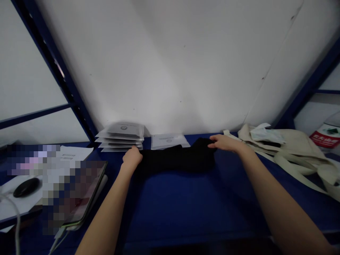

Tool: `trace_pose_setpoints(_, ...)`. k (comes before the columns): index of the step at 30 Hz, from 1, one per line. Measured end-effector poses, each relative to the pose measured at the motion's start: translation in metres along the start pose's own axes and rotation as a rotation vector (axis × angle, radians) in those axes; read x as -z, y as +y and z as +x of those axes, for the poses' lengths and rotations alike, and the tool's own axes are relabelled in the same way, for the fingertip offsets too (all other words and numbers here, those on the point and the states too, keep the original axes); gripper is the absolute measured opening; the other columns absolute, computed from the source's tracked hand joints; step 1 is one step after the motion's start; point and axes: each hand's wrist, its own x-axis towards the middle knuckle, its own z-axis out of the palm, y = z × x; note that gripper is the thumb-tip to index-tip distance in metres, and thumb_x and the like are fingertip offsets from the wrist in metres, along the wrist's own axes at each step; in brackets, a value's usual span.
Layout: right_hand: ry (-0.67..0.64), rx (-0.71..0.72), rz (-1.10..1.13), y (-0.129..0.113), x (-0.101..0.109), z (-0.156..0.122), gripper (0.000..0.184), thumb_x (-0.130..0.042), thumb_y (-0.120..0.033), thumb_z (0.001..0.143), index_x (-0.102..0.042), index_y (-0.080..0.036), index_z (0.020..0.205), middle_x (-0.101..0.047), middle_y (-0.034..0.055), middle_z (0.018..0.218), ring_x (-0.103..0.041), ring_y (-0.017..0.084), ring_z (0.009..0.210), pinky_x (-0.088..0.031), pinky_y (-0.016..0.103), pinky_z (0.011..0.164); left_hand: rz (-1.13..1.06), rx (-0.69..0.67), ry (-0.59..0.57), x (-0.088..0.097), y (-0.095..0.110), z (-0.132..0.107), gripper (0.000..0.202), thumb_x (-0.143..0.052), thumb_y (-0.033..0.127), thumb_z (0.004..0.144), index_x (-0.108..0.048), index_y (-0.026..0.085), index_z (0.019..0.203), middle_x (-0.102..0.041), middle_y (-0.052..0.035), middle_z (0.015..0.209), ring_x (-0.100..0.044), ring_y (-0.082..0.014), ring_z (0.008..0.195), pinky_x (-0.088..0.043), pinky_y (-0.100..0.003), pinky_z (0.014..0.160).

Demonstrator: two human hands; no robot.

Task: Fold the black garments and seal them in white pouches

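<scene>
A black cloth item (175, 159), perhaps a garment, lies stretched sideways across the far part of the blue tabletop (180, 205). At its left end is my left hand (132, 156), closed on the cloth with its fingers partly hidden. My right hand (223, 142) pinches the upper right corner between thumb and fingers. The cloth is too dark to show its exact kind. Just behind it, partly covered, a flat clear plastic packet (170, 140) with a round mark rests against the wall.
Stacked plastic packets (120, 136) stand behind my left hand. On the left are a tablet (90, 198), papers (75, 154), a black mouse (27, 187) and white cables. A cream cloth bag (294, 145) with loose straps and a red-labelled container (326, 136) occupy the right. A white wall (186, 71) closes the back.
</scene>
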Motion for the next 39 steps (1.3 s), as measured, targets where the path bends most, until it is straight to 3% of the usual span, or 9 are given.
trace_pose_setpoints(5, -0.229, -0.107, -0.061, 0.010, -0.005, 0.000, 0.010, -0.054, -0.011, 0.059, -0.055, -0.020, 0.056, -0.057, -0.0003, 0.059, -0.057, 0.018, 0.063, -0.040, 0.028, 0.059, -0.012, -0.051, -0.019, -0.001, -0.006, 0.005, 0.040, -0.054, 0.022, 0.072, -0.054, 0.013, 0.111, -0.062, -0.0208, 0.115, -0.059, -0.0325, 0.106, -0.045, -0.036, 0.080)
trace_pose_setpoints(10, -0.048, -0.039, 0.004, 0.001, -0.007, 0.005, 0.036, -0.051, -0.008, 0.065, -0.064, -0.019, 0.097, -0.067, 0.0060, 0.097, -0.062, 0.021, 0.090, -0.046, 0.027, 0.074, -0.027, -0.118, 0.005, 0.001, -0.009, 0.010, 0.032, -0.055, 0.032, 0.073, -0.059, 0.019, 0.102, -0.066, -0.0143, 0.108, -0.062, -0.0284, 0.102, -0.045, -0.030, 0.077)
trace_pose_setpoints(13, 0.003, 0.066, 0.051, -0.010, -0.013, 0.008, 0.036, -0.054, -0.018, 0.074, -0.061, -0.017, 0.110, -0.063, 0.0101, 0.115, -0.059, 0.022, 0.102, -0.045, 0.028, 0.086, -0.038, -0.140, 0.011, 0.003, -0.009, 0.012, 0.030, -0.055, 0.032, 0.073, -0.061, 0.018, 0.098, -0.068, -0.0133, 0.104, -0.063, -0.0275, 0.097, -0.045, -0.029, 0.075)
trace_pose_setpoints(19, 0.014, 0.275, -0.097, -0.033, -0.041, 0.015, 0.034, -0.057, -0.033, 0.079, -0.062, -0.016, 0.108, -0.061, 0.0123, 0.112, -0.055, 0.025, 0.103, -0.041, 0.035, 0.090, -0.021, -0.157, 0.063, 0.005, -0.008, 0.010, 0.027, -0.056, 0.025, 0.073, -0.063, 0.016, 0.097, -0.067, -0.0125, 0.102, -0.062, -0.0269, 0.098, -0.044, -0.028, 0.076)
trace_pose_setpoints(25, 0.015, 0.311, -0.126, -0.039, -0.049, 0.018, 0.033, -0.061, -0.037, 0.076, -0.061, -0.018, 0.102, -0.062, 0.0102, 0.101, -0.056, 0.024, 0.095, -0.042, 0.034, 0.081, -0.124, -0.218, 0.115, 0.010, -0.004, 0.009, 0.020, -0.055, 0.020, 0.074, -0.065, 0.016, 0.091, -0.068, -0.0110, 0.099, -0.060, -0.0262, 0.100, -0.042, -0.029, 0.082)
trace_pose_setpoints(29, 0.078, 0.303, -0.153, -0.044, -0.046, 0.014, 0.031, -0.060, -0.035, 0.076, -0.057, -0.019, 0.102, -0.063, 0.0082, 0.093, -0.059, 0.023, 0.084, -0.042, 0.032, 0.073, -0.466, -0.264, -0.002, 0.017, -0.002, 0.007, 0.018, -0.056, 0.022, 0.072, -0.064, 0.014, 0.087, -0.068, -0.0063, 0.086, -0.062, -0.0219, 0.088, -0.043, -0.028, 0.077)
trace_pose_setpoints(35, 0.155, 0.345, -0.150, -0.052, -0.044, 0.009, 0.040, -0.060, -0.033, 0.076, -0.055, -0.019, 0.113, -0.059, 0.0101, 0.105, -0.058, 0.023, 0.088, -0.041, 0.033, 0.078, -1.055, -0.376, -0.343, 0.037, -0.002, -0.014, 0.024, -0.061, 0.031, 0.066, -0.060, 0.017, 0.085, -0.065, -0.0001, 0.079, -0.061, -0.0157, 0.076, -0.044, -0.026, 0.070)
trace_pose_setpoints(39, 0.019, 0.339, -0.037, -0.056, -0.040, 0.006, 0.045, -0.059, -0.037, 0.077, -0.055, -0.018, 0.117, -0.061, 0.0059, 0.086, -0.056, 0.019, 0.076, -0.040, 0.028, 0.067, -1.164, -0.547, -0.497, 0.045, -0.003, -0.027, 0.024, -0.060, 0.034, 0.064, -0.057, 0.019, 0.083, -0.065, -0.0017, 0.082, -0.061, -0.0161, 0.074, -0.045, -0.026, 0.067)
